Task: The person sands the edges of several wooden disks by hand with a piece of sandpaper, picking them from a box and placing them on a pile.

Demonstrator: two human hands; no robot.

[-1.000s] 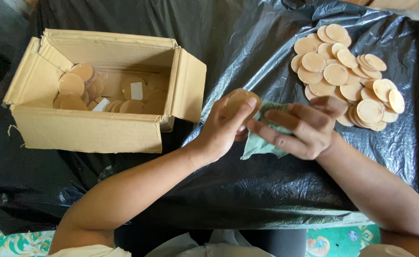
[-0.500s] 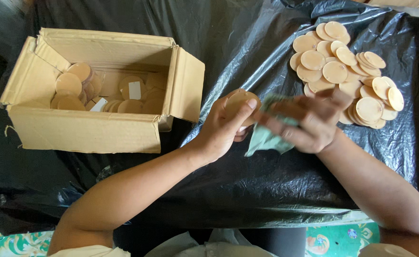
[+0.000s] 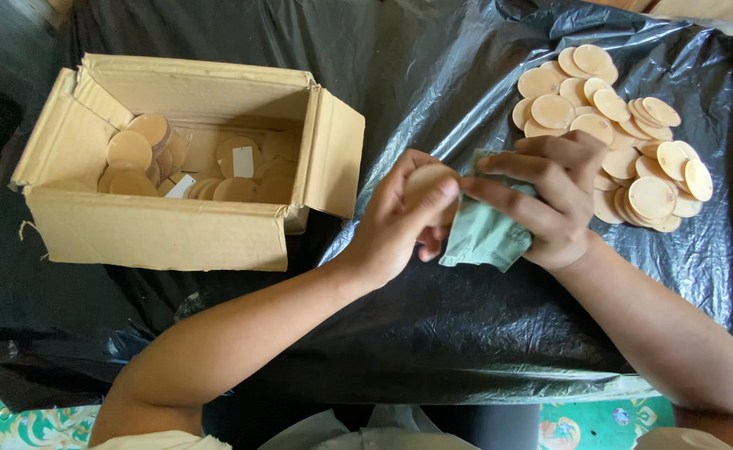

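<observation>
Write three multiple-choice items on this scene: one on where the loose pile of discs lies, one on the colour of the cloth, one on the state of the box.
1. Where does the pile of loose wooden discs lie?
A. inside the box
B. on the black plastic sheet, beyond the right hand
C. on the patterned floor

2. What colour is the cloth in the right hand?
A. pale green
B. red
C. white

3. What state is the cardboard box in?
A. taped shut
B. crushed flat
C. open, with discs inside

Key: 1 B, the pile rests on the sheet at upper right. 2 A, the folded cloth pressed against the disc in the left hand is pale green. 3 C, its flaps stand open and discs show inside.
</observation>
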